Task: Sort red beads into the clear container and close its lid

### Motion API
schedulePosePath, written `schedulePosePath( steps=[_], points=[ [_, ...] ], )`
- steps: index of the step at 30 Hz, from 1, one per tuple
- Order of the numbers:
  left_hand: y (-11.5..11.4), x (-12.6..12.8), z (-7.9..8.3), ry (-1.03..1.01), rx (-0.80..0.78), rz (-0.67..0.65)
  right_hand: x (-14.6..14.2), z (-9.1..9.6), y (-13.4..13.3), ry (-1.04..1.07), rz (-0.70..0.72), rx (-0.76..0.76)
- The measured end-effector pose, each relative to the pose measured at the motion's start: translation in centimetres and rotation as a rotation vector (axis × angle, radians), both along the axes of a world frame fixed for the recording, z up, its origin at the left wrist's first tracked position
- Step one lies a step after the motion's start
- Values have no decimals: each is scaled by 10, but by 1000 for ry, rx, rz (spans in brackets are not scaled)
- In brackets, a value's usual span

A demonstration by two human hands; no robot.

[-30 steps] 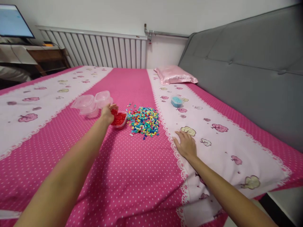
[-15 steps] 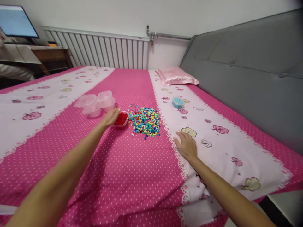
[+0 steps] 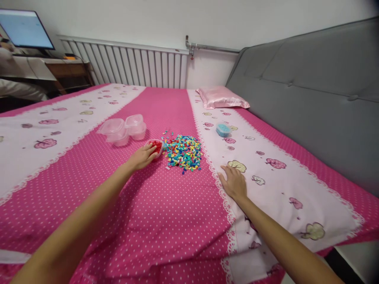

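Observation:
My left hand [image 3: 143, 157] lies over the near left side of a small clear plastic tub [image 3: 160, 153] of red pieces [image 3: 157, 146]. Its fingers stretch across the rim onto the red pieces, and part of the tub is hidden beneath them. Just right of that tub spreads a loose pile of small multicoloured building bricks [image 3: 184, 153]. My right hand [image 3: 233, 182] rests flat on the white strip of the bedspread, fingers extended and holding nothing. Farther back on that strip stands a clear tub of light blue pieces [image 3: 223, 129].
Clear lidded tubs [image 3: 114, 132] stand together behind my left hand. A pink pillow [image 3: 222, 98] lies at the back by the grey headboard [image 3: 308, 86]. A radiator [image 3: 127, 63] lines the wall. At far left, a person's arm shows near a desk with a monitor [image 3: 26, 29].
My left hand has come back toward me from the tub's far left side and now lies over its near left side. The right hand has stayed in place.

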State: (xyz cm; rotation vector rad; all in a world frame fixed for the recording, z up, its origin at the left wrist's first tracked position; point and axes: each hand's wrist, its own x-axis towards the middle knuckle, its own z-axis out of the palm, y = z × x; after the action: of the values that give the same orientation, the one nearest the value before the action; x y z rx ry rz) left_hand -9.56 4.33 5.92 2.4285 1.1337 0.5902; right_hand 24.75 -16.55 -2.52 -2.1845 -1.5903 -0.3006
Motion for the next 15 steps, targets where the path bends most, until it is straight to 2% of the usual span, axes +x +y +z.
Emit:
schedulePosePath(
  steps=[12,15],
  points=[
    [-1,3,-2,-79,-38,8,0,0,0,12,5,-5],
    [-4,4,10,-124,-23,11,0,0,0,16,4,0]
  ],
)
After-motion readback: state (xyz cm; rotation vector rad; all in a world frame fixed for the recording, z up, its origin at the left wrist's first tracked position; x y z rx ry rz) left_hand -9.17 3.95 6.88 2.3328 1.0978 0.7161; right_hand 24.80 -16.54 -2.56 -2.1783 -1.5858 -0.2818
